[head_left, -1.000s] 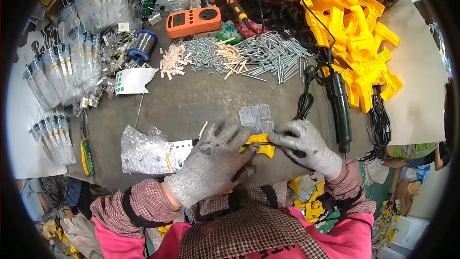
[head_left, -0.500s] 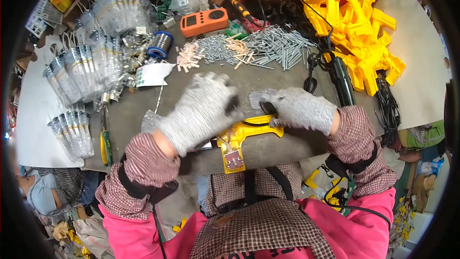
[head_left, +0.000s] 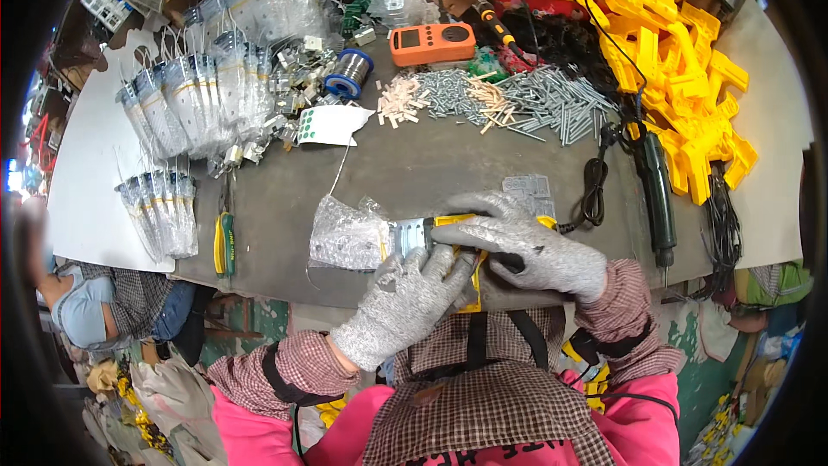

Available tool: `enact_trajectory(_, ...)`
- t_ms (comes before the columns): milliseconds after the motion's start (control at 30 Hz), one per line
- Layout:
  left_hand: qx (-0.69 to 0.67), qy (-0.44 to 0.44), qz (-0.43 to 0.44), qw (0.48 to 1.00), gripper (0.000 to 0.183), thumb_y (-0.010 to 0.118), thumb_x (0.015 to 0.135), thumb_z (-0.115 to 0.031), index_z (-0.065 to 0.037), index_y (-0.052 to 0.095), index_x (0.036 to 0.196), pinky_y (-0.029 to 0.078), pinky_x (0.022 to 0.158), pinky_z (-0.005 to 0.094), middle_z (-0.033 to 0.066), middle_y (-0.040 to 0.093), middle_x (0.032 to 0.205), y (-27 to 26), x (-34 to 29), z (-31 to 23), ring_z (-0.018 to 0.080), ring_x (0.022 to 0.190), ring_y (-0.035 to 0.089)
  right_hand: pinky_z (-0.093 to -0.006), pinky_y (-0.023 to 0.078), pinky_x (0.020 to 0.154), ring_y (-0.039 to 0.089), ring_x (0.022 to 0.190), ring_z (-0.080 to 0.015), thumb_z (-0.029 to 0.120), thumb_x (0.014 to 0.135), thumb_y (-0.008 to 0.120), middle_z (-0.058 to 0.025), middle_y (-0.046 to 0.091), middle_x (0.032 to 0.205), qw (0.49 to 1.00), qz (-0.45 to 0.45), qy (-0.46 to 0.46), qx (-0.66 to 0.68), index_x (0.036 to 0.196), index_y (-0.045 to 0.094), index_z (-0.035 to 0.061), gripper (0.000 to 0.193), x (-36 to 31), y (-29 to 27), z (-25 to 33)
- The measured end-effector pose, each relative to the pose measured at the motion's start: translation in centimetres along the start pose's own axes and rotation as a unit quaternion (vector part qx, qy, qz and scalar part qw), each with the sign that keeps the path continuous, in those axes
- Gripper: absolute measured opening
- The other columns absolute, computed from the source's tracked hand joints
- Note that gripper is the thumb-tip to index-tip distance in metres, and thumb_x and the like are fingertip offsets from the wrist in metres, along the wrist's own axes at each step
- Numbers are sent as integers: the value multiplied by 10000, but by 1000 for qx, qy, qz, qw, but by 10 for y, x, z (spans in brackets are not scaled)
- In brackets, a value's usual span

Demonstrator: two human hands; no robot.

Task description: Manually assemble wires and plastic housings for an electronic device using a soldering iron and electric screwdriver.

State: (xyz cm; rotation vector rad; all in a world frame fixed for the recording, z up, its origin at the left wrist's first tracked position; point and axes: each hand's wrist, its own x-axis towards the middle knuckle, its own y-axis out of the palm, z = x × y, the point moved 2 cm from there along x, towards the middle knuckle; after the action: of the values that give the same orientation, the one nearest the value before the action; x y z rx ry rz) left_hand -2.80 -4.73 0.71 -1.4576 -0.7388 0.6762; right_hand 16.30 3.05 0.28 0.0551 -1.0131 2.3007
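Note:
Both grey-gloved hands meet at the table's near edge over a yellow plastic housing [head_left: 473, 300], most of which they hide. My left hand [head_left: 401, 300] has its fingers bent over the housing's left side, beside a silver metal part [head_left: 412, 236]. That metal part joins a bubble-wrapped piece [head_left: 347, 235] lying to its left, with a thin white wire running up from it. From the right, my right hand [head_left: 539, 250] reaches across the housing with long fingers over its far side and the thumb nearer me. Exactly where the fingertips press is hidden.
Bubble-wrapped pieces [head_left: 185, 99] fill the left side; green-and-yellow pliers [head_left: 224, 243] lie below. Behind are a solder spool [head_left: 348, 73], an orange meter [head_left: 431, 43] and metal screws [head_left: 556, 103]. At right stand a black electric screwdriver [head_left: 655, 198] and piled yellow housings [head_left: 681, 78].
My left hand has come down and nearer me, onto the housing. My right hand has closed in from the right. The bubble-wrapped piece and metal part now show plainly; the view has shifted.

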Motion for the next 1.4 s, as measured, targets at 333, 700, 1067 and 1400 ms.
enact_trajectory(333,98,15,1,995,891,666,827,-574,-56,396,1499,523,736,356,197,524,1375,19,-12,-9,209,884,599,-481,412,1038,477,1258,-316,72,719,688,-89,558,1260,986,-18,-16,-164,1242,621,123,530,6,17,-12)
enact_trajectory(700,-44,2,-19,999,759,700,846,-353,-11,419,1463,552,678,340,178,585,1334,21,-18,-7,220,865,668,-460,421,1038,510,1236,-318,99,727,719,-114,579,1229,995,8,-18,-101,1152,636,125,434,3,18,-22)
enact_trajectory(1067,-189,5,-68,980,757,746,835,-386,27,461,1402,554,777,432,225,569,1344,39,-24,-1,333,962,678,-448,493,859,583,989,-315,159,799,726,-84,592,965,988,-54,20,-142,964,671,117,179,13,23,-22)
enact_trajectory(1400,-139,-4,-69,988,640,703,842,-471,-66,583,1324,496,868,439,142,530,1346,37,-29,-4,293,984,613,-472,445,998,544,1152,-314,189,772,725,-89,596,1153,991,-15,-77,-111,1134,685,125,369,6,22,-19)
